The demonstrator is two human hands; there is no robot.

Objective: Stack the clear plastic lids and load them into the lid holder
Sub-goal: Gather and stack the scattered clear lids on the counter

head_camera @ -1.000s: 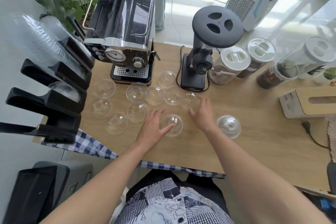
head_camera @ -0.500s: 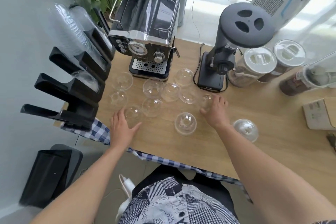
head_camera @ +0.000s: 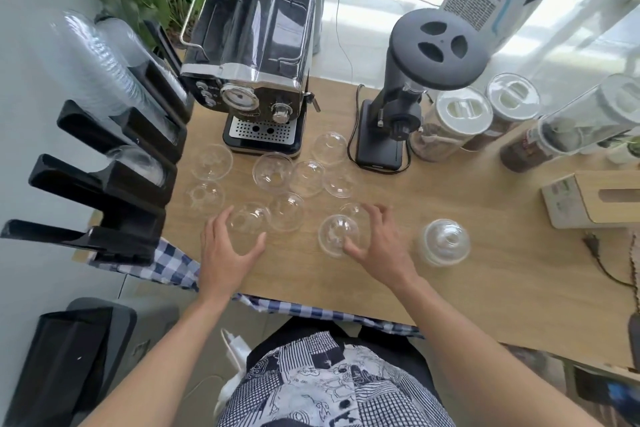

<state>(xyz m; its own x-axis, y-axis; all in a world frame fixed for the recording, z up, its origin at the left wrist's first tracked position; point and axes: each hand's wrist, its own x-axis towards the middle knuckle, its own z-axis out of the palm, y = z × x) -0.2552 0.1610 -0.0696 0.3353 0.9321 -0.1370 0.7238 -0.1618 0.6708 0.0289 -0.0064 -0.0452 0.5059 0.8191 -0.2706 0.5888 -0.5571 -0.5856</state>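
Clear dome lids [head_camera: 273, 173] lie scattered on the table [head_camera: 467, 274]; thin, light and slippery, they are best pinched at the rim. The left hand [head_camera: 227, 246] is spread open around one lid [head_camera: 247, 222]; the right hand [head_camera: 375, 241] cups another [head_camera: 334, 234], not yet clenched.

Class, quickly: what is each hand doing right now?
Left hand: open, fingers spread around a clear lid on the table.
Right hand: open, curled around another dome lid, not lifted.

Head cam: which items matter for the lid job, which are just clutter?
Job: clear dome lids loose on the table, small lid stack, black lid holder, left hand, right hand.
Clutter: espresso machine, grinder, jars, tissue box.
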